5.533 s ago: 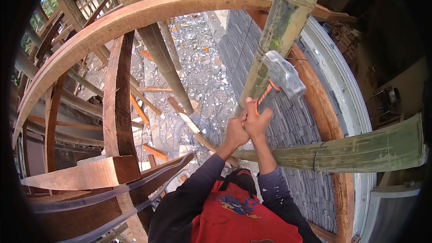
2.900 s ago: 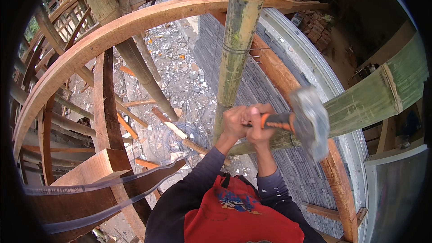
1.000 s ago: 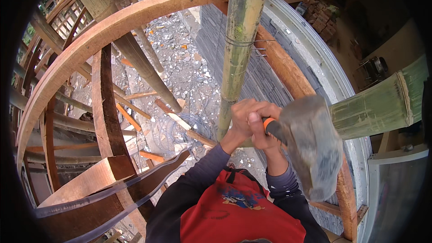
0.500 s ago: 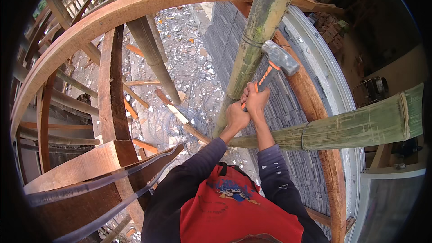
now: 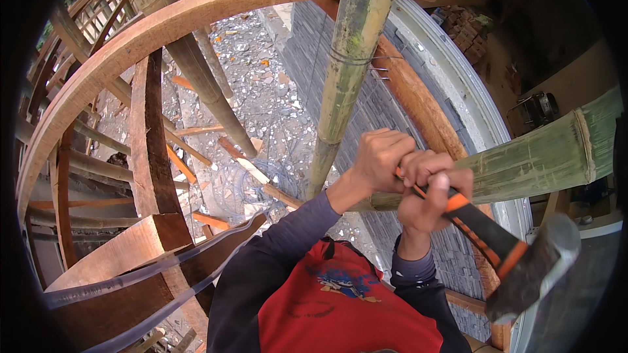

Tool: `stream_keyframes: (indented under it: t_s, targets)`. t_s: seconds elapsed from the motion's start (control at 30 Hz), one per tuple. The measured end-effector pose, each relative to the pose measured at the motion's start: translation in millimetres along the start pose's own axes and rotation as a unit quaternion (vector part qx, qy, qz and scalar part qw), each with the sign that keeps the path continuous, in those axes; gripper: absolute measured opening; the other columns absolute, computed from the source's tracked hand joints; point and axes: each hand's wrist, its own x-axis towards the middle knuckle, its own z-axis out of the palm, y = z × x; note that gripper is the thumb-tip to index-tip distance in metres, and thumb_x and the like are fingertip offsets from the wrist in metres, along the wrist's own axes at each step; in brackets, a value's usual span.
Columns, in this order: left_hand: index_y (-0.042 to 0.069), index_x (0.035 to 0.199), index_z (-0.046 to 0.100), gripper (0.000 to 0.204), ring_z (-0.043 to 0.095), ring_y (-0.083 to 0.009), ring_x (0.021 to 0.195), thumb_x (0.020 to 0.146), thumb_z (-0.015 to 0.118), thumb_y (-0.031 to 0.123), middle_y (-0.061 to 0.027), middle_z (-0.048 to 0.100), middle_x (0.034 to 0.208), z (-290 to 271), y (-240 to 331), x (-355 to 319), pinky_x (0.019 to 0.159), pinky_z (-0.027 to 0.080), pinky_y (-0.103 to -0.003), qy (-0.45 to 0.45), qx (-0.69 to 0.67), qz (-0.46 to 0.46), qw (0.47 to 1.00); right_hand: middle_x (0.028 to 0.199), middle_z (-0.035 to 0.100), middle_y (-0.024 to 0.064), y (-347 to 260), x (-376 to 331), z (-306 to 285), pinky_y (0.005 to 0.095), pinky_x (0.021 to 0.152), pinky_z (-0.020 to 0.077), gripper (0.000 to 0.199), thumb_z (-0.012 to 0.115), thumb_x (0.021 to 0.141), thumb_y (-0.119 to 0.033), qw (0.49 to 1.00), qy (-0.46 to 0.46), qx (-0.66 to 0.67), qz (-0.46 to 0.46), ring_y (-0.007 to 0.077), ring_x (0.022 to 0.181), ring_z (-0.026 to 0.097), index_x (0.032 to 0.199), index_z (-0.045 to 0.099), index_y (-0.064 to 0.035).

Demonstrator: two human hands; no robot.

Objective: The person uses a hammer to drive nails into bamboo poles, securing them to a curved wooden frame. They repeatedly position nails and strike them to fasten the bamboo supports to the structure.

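Both my hands are wrapped around the black and orange handle of a sledgehammer point(image 5: 484, 232). My left hand point(image 5: 383, 160) grips toward the handle's end, and my right hand point(image 5: 428, 199) is closed just beside it, nearer the head. The grey metal head hangs at the lower right, slightly blurred. Ahead of my hands stands an upright bamboo pole point(image 5: 343, 78) with wire bound around it. Beside that binding, a few nails point(image 5: 379, 73) stick out by a reddish wooden beam point(image 5: 425, 114). A thick green bamboo pole point(image 5: 533, 160) runs crosswise behind my right hand.
A long wooden beam point(image 5: 190, 16) bends across the far side and left. Wooden framing point(image 5: 147, 137) and plastic-wrapped timber point(image 5: 124, 301) stand at left. Rubble and offcuts cover the ground point(image 5: 261, 98). A grey stone-clad wall point(image 5: 307, 59) and stacked bricks point(image 5: 464, 36) are to the right.
The sledgehammer has swung from beside the upright bamboo pole, back toward me and to the lower right. Both hands moved right with it. Nails by the wire binding now show.
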Motion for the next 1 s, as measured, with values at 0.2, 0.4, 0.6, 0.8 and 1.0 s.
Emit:
stream_keyframes:
  t_s: [0.2,0.4,0.6,0.8,1.0]
  targets:
    - [-0.006,0.076,0.063,0.024,0.065,-0.0350,0.067,0.069,0.068,0.016,-0.0254,0.060,0.067,32.8,-40.5,-100.1,0.057,0.046,-0.040,0.040,-0.007,-0.552,0.833,0.048,0.051,0.0049,122.6,-29.3,4.8,0.0290,0.043,0.0372,0.024,0.058,0.080,-0.011,0.869,-0.025,-0.212,0.446,0.0125,0.045,0.051,0.059,0.052,-0.0004]
    - [0.001,0.069,0.057,0.021,0.063,-0.0312,0.062,0.061,0.071,0.016,-0.0161,0.057,0.059,12.5,7.3,-27.4,0.054,0.045,-0.037,0.034,-0.054,-0.293,0.954,0.052,0.049,0.0046,40.3,-5.0,-7.2,0.0299,0.044,0.0389,0.019,0.054,0.084,-0.012,0.973,0.028,-0.099,0.208,0.0130,0.045,0.048,0.069,0.049,-0.0019]
    - [0.009,0.055,0.041,0.027,0.044,-0.0253,0.042,0.060,0.065,0.020,-0.0068,0.040,0.049,-13.3,36.9,63.6,0.042,0.035,-0.036,0.048,-0.037,0.121,0.991,0.063,0.042,0.0054,-49.5,25.6,6.2,0.0320,0.050,0.0413,0.019,0.039,0.093,-0.018,0.986,0.053,0.082,-0.134,0.0132,0.051,0.042,0.079,0.031,-0.0084]
    - [0.002,0.083,0.066,0.028,0.066,-0.0240,0.065,0.071,0.070,0.026,-0.0159,0.066,0.069,-5.8,-50.7,-63.9,0.052,0.047,-0.036,-0.018,-0.006,-0.535,0.845,0.056,0.045,0.0022,86.4,-55.6,14.7,0.0272,0.039,0.0327,0.016,0.047,0.086,-0.010,0.960,0.014,-0.155,0.231,0.0103,0.043,0.041,0.073,0.042,-0.0041]
    - [-0.002,0.089,0.063,0.025,0.066,-0.0292,0.073,0.075,0.065,0.019,-0.0204,0.064,0.073,21.3,-48.3,-124.9,0.060,0.047,-0.037,0.015,0.043,-0.490,0.870,0.051,0.047,0.0014,132.9,-60.5,5.8,0.0247,0.038,0.0347,0.021,0.056,0.083,-0.006,0.892,0.009,-0.099,0.440,0.0080,0.041,0.043,0.065,0.046,-0.0028]
